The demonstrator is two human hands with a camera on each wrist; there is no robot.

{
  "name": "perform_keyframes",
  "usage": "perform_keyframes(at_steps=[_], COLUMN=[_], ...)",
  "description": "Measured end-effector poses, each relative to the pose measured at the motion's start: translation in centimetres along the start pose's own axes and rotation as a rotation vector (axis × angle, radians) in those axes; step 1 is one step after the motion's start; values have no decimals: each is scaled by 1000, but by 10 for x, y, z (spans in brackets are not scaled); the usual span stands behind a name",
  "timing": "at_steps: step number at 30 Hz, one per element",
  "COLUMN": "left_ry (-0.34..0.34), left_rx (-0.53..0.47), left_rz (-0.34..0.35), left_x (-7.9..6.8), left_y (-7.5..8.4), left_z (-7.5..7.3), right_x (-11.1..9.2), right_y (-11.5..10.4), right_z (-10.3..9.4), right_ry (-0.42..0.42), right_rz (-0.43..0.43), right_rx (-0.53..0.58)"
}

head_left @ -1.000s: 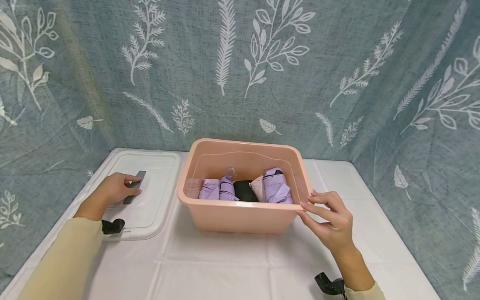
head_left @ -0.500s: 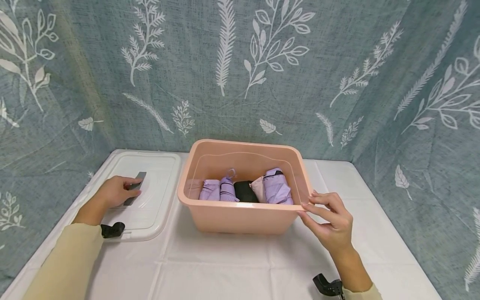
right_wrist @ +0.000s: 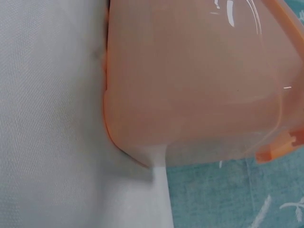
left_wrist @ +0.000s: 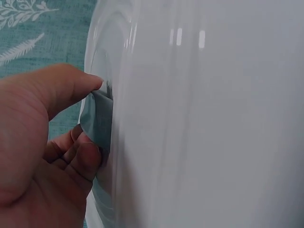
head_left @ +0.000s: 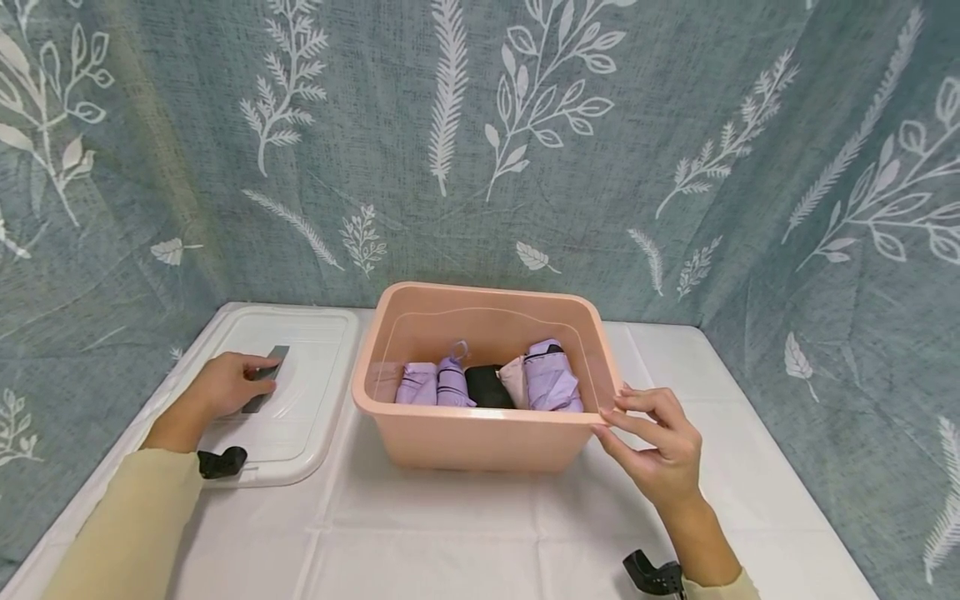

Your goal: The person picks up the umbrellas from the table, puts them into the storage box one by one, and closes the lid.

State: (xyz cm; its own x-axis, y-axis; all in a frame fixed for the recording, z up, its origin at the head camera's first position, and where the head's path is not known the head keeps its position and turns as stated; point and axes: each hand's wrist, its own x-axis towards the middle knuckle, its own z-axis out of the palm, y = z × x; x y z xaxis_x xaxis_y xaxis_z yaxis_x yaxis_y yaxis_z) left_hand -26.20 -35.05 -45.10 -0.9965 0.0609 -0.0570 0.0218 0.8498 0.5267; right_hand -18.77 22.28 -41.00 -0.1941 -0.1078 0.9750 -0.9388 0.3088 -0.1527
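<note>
My left hand (head_left: pixel 223 387) is over the white lid (head_left: pixel 315 383), which lies flat at the left of the table. Its thumb and fingers pinch the grey handle (head_left: pixel 257 398) in the lid's middle; the left wrist view shows the handle (left_wrist: pixel 98 121) between them. My right hand (head_left: pixel 660 446) grips the front right corner of the salmon-pink storage box (head_left: pixel 480 442), fingertips at the rim. Inside the open box, a row of soft bundles lies along the front: purple ones (head_left: pixel 553 377), a black one (head_left: pixel 490 387) and a pale pink one (head_left: pixel 514 379).
A white cloth (head_left: pixel 427 542) covers the table. Green curtain (head_left: pixel 390 125) with white leaf prints hangs behind and on both sides, close to the box's back and the lid's far edge. Each wrist wears a black camera mount (head_left: pixel 222 462).
Both hands keep their hold on the lid handle and the box rim. The head view shifts slightly; lid and box stay in place.
</note>
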Motion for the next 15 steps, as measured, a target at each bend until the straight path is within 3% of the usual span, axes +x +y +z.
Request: perform_keyframes(at_steps=[8, 15], left_ry=[30, 65], left_rx=[-30, -135], left_rz=[-4, 2], left_x=[2, -1], left_y=[9, 25], left_z=[-17, -27], right_x=[1, 1], right_y=[-1, -2], right_z=[0, 0], right_ry=[-3, 0], right_rz=[4, 10], right_rx=[4, 9])
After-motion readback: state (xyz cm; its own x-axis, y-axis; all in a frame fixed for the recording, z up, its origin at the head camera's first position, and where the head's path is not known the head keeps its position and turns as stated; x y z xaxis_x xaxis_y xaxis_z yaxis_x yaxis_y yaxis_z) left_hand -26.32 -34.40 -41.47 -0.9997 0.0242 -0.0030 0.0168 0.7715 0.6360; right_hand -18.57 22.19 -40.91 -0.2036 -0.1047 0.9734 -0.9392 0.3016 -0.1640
